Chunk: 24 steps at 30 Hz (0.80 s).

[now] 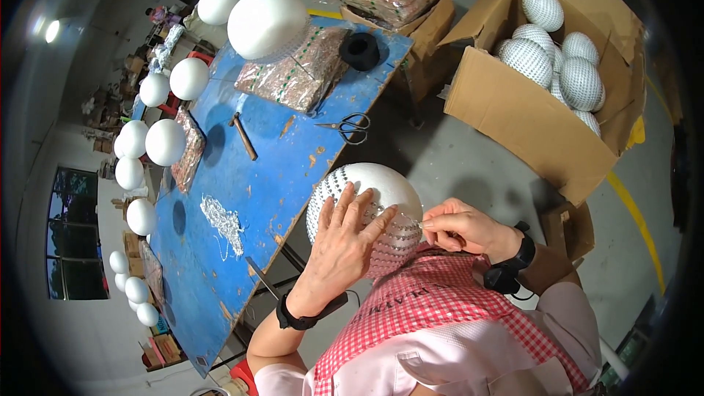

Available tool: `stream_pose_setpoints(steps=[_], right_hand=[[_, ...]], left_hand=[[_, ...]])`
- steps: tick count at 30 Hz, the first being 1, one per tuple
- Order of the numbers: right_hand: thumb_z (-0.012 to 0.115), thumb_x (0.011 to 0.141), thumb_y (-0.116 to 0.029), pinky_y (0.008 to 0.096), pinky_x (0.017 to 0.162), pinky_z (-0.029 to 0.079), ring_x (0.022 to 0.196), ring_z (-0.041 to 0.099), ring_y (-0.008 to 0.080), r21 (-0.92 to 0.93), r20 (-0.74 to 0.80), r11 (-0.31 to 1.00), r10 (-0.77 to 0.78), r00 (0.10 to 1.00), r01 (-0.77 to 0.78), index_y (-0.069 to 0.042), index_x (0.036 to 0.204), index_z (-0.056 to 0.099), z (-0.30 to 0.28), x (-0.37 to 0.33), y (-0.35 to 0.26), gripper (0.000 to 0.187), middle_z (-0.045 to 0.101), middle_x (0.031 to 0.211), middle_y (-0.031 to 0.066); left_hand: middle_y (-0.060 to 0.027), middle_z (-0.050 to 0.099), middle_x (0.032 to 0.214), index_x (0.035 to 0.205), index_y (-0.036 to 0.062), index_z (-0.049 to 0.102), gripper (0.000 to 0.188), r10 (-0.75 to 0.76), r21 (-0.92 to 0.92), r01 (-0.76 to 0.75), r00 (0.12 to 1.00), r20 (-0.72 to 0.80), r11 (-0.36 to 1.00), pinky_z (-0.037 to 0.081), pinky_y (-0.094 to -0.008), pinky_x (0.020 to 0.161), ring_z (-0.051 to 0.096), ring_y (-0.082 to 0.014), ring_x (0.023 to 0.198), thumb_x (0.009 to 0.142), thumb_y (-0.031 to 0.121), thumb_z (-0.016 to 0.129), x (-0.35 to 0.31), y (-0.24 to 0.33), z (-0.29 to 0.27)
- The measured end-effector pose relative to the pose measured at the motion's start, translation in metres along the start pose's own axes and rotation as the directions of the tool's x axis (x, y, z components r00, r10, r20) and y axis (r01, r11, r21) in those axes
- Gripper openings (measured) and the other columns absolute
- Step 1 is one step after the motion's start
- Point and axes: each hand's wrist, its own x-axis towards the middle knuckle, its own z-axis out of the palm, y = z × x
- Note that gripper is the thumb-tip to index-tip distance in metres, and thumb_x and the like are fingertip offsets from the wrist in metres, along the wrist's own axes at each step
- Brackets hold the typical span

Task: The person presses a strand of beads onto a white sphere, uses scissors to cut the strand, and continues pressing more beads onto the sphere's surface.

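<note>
Holds the ball (pixel 390 185) low in front of the checked apron (pixel 440 286), just beside the near edge of the blue bench (pixel 275 176). Lays the left hand (pixel 345 238) over it from above, spread open with fingers apart and tips resting on the surface, without closing round it. Has the right hand (pixel 466 227) at the ball's right side, with thumb and forefinger pinched together at its edge and the other fingers curled in. Cannot tell what, if anything, sits in that pinch; too small to make out. Shows rows of silvery studs round the ball's left and lower parts, and plain white across the top and upper right. Wears a black strap (pixel 293 318) on each wrist.

Can see scissors (pixel 339 127) on the bench, near its edge and beyond the ball, with loops toward that edge. Farther in, can see a hammer (pixel 244 139); left of the ball, a loose heap of pale strands (pixel 222 224). Toward the far end, can make out a black roll (pixel 361 63) beside a plastic-wrapped pack (pixel 290 77). Along the bench's left side and far end, can see many plain white balls (pixel 268 23), with thin rods by some. To the right, beyond the right hand, can see an open carton (pixel 524 128) on the floor (pixel 506 176), with several studded balls (pixel 583 86) piled inside
</note>
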Motion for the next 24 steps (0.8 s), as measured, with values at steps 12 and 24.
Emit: stream_pose_setpoints(steps=[12, 24], right_hand=[[0.053, 0.092, -0.023, 0.0189, 0.048, 0.038, 0.053, 0.055, 0.0069, -0.119, -0.073, 0.992, -0.039, 0.997, 0.03, -0.001, 0.072, 0.061, -0.002, 0.003, -0.001, 0.03, 0.058, 0.062, 0.0015], [0.055, 0.092, -0.024, 0.0202, 0.046, 0.037, 0.05, 0.053, 0.0081, -0.136, -0.084, 0.989, 0.046, 0.995, -0.057, -0.001, 0.076, 0.061, -0.011, 0.019, 0.015, 0.029, 0.058, 0.059, 0.0025]], left_hand=[[-0.0143, 0.042, 0.137, 0.136, 0.0249, 0.049, 0.063, -0.006, -0.05, 0.005, 1.0, -0.006, 0.999, 0.025, -0.0568, 0.107, 0.03, -0.0379, 0.135, 0.077, 0.007, 0.063, 0.001, -0.006, -0.004], [-0.015, 0.043, 0.138, 0.131, 0.0114, 0.049, 0.049, -0.003, -0.135, -0.005, 0.998, -0.057, 0.991, 0.02, -0.0593, 0.109, 0.029, -0.0362, 0.137, 0.084, 0.0, 0.058, -0.008, -0.014, 0.001]])
